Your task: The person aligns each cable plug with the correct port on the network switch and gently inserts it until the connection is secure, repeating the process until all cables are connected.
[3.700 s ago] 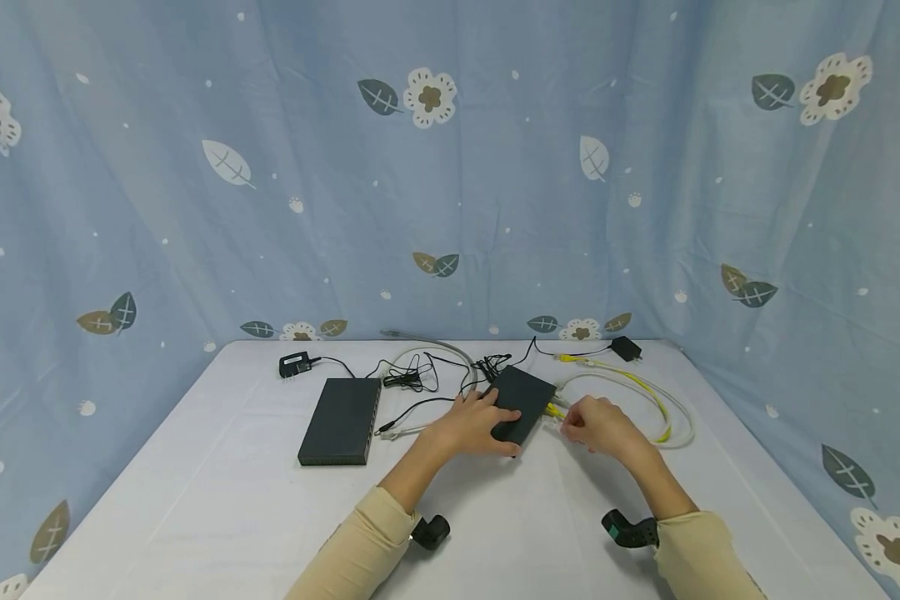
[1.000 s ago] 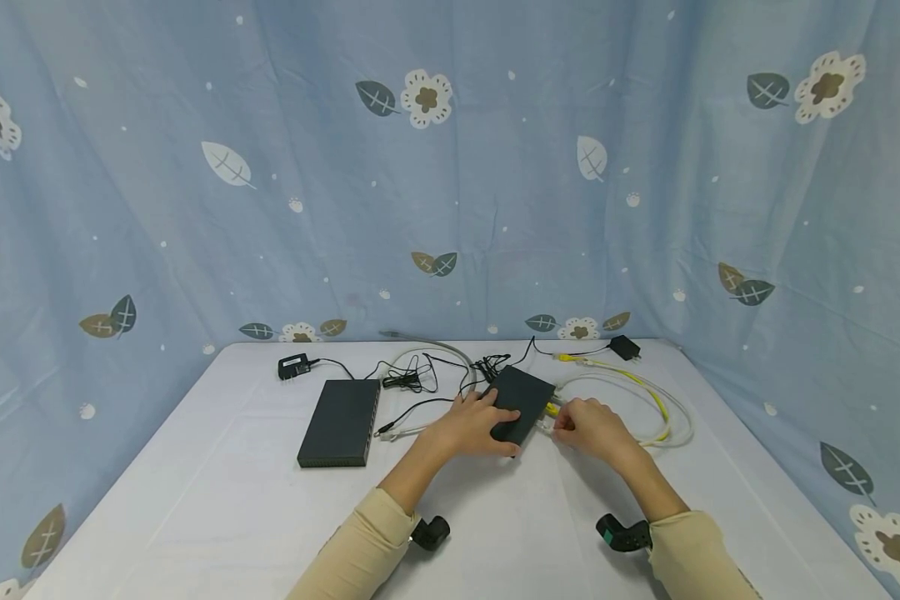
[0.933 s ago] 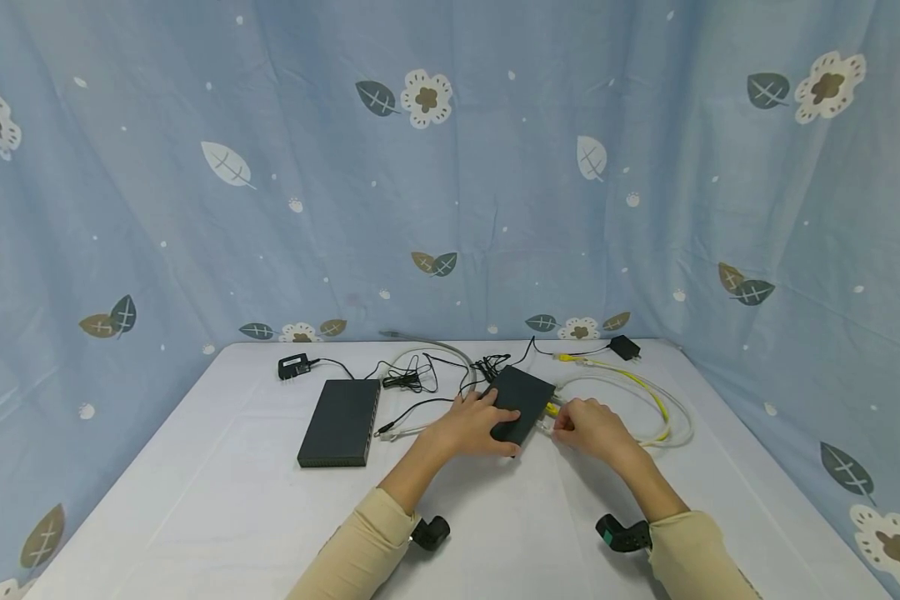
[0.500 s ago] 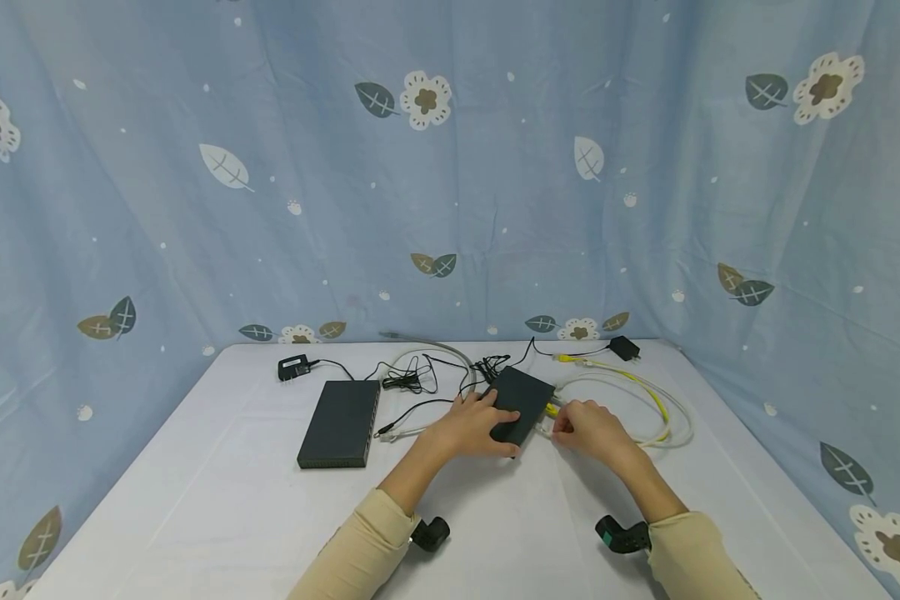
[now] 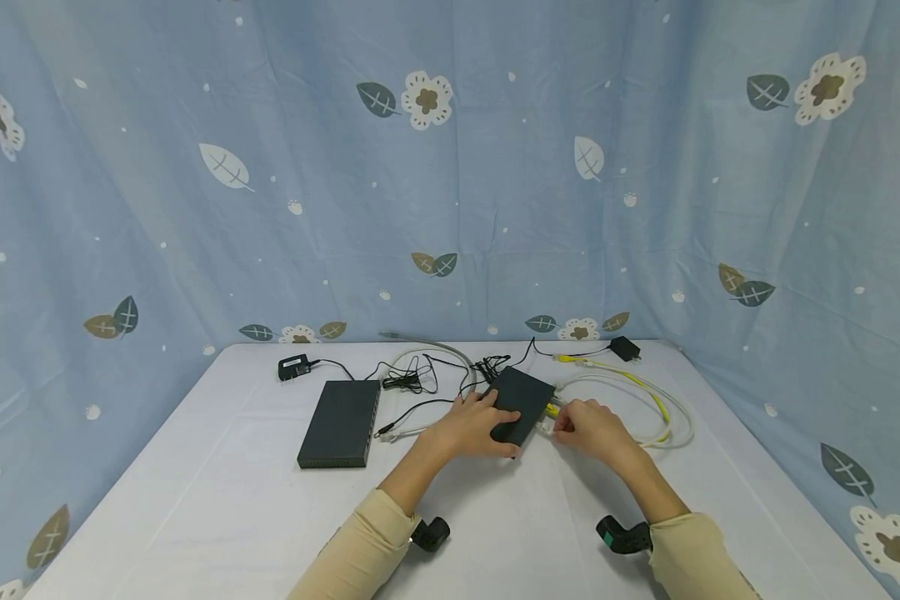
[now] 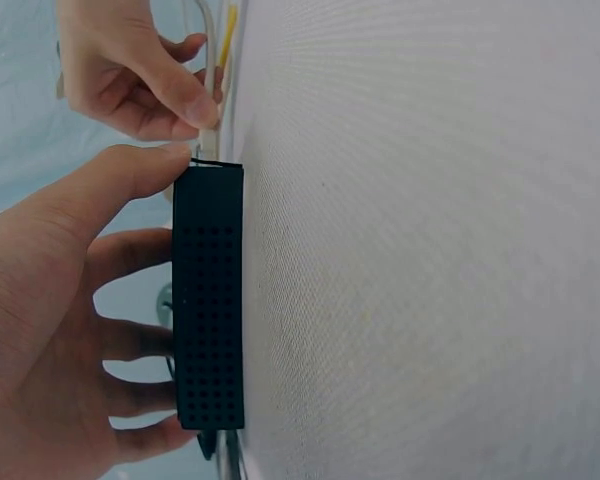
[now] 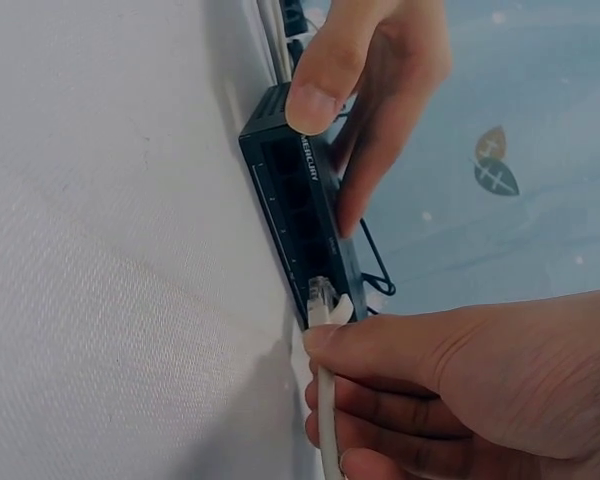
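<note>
A black network switch (image 5: 523, 398) lies angled on the table, its row of ports facing right. My left hand (image 5: 474, 427) holds it, thumb at the port-side edge and fingers across its top. In the right wrist view, my right hand (image 7: 430, 390) pinches a white Ethernet cable (image 7: 326, 400) just behind its clear plug (image 7: 321, 290). The plug is at the mouth of the port at the end of the row; whether it is seated I cannot tell. Another cable's yellow plug (image 5: 552, 410) lies close to the switch's port side.
A second, larger black switch (image 5: 341, 423) lies at left. Black power adapters (image 5: 294, 367) sit at the back left and back right, with tangled black cords (image 5: 412, 379) between. White and yellow cables (image 5: 663, 408) loop at right. A curtain hangs behind the table.
Since the earliest frame, my right hand has moved slightly left with the cable, closer to the switch's ports. Over the last second hands and switch have barely moved.
</note>
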A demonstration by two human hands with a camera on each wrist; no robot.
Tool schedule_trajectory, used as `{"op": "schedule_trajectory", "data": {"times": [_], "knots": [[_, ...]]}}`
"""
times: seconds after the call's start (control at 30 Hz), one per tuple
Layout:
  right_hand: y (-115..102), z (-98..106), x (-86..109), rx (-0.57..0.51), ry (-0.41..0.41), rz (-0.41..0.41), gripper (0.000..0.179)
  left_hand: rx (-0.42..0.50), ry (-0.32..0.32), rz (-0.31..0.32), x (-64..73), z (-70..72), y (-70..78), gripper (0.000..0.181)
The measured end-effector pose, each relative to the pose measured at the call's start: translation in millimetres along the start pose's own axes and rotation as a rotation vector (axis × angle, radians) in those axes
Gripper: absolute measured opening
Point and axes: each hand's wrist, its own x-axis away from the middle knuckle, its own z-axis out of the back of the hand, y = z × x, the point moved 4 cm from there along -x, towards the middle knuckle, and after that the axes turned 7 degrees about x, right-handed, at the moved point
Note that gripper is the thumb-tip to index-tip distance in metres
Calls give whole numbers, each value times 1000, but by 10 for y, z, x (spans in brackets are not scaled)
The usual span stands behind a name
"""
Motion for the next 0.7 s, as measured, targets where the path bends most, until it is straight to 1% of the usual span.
{"op": "schedule_trajectory", "data": {"times": [0.33, 0.7], "knots": [[21, -17, 3, 5, 19, -9, 9, -11, -2, -6, -1, -3, 1, 64], [8, -17, 11, -8, -13, -13, 8, -1, -1, 2, -8, -11, -6, 63]]}}
